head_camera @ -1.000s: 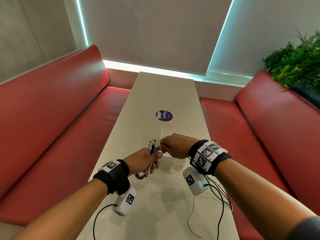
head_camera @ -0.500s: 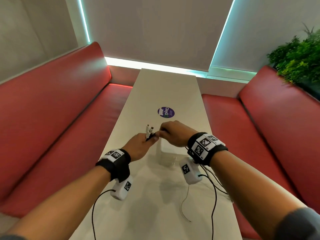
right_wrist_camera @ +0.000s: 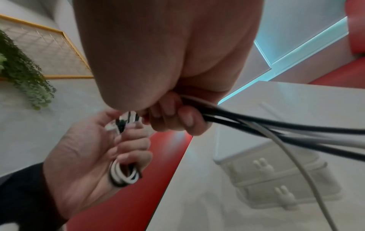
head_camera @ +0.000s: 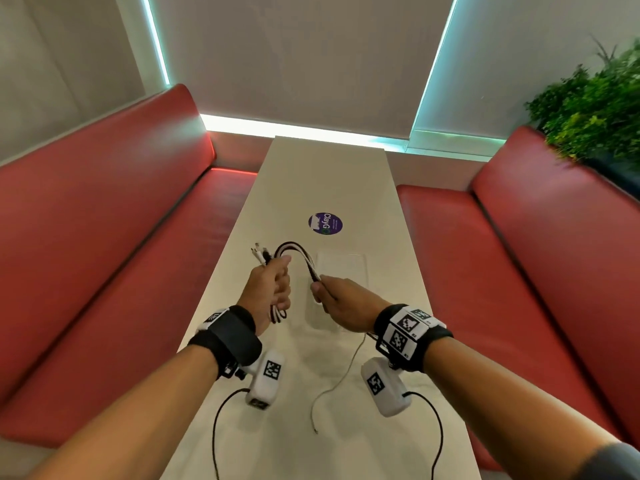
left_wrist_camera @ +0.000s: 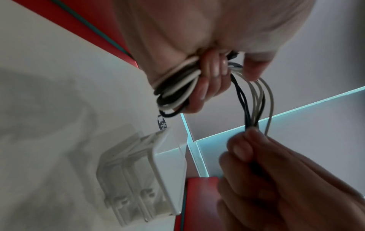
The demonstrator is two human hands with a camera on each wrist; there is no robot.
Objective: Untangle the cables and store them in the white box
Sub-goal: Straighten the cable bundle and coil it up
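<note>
A bundle of black and white cables (head_camera: 294, 249) arches between both hands above the table. My left hand (head_camera: 272, 284) grips the bundle near its plug ends (head_camera: 259, 255), and a folded loop (head_camera: 277, 313) hangs below the fist. In the left wrist view the fingers curl round the folded cables (left_wrist_camera: 177, 87). My right hand (head_camera: 337, 299) pinches the other side of the arch, with the cables (right_wrist_camera: 276, 129) running out of its fist. One white strand (head_camera: 341, 379) trails down onto the table. The white box (head_camera: 341, 271) stands on the table under and behind the right hand.
The long white table (head_camera: 329, 174) has a purple round sticker (head_camera: 325, 223) beyond the box. Red benches (head_camera: 104, 237) flank both sides. A green plant (head_camera: 595, 109) sits at the back right. Black sensor wires (head_camera: 221, 420) hang from my wrists.
Both hands rose and drew apart, left going left and right pulling right, so the cables now span an arch between them. A white strand has dropped onto the table.
</note>
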